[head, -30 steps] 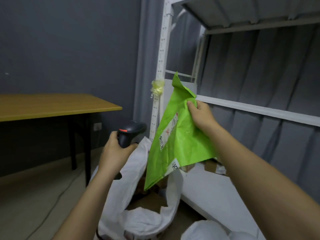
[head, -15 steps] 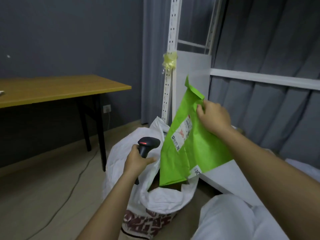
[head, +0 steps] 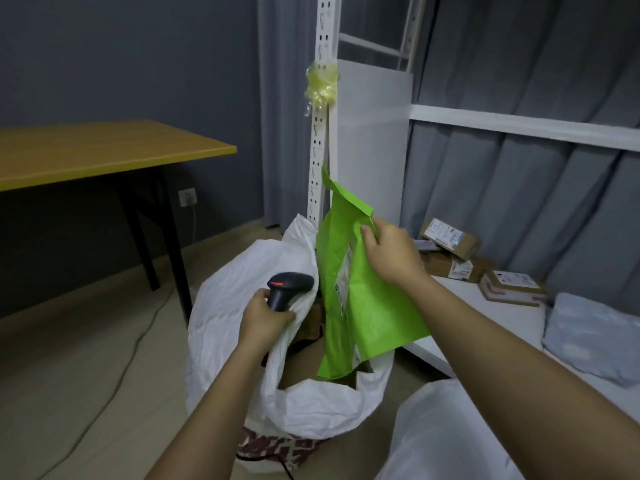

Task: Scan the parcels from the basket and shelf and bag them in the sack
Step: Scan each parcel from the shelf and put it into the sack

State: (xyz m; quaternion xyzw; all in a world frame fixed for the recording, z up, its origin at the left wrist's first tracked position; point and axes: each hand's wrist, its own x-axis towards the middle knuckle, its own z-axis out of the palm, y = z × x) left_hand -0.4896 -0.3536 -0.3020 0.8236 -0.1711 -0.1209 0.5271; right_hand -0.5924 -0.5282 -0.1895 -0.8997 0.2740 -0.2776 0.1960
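Floor: white sack (head: 242, 306) open; right hand (head: 389, 252) pinches green parcel (head: 367, 306) over it.

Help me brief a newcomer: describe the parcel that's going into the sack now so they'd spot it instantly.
Start at the white shelf upright with yellow tape; below it stands the open white sack. Hanging over its mouth, gripped near the top by the right hand, is the green parcel: a bright lime mailer, unlike the brown boxes on the shelf.

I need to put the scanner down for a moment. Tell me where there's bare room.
The wooden table top shows bare. The white shelf has a bare strip between the green parcel and the cardboard boxes. The sack mouth is crowded.
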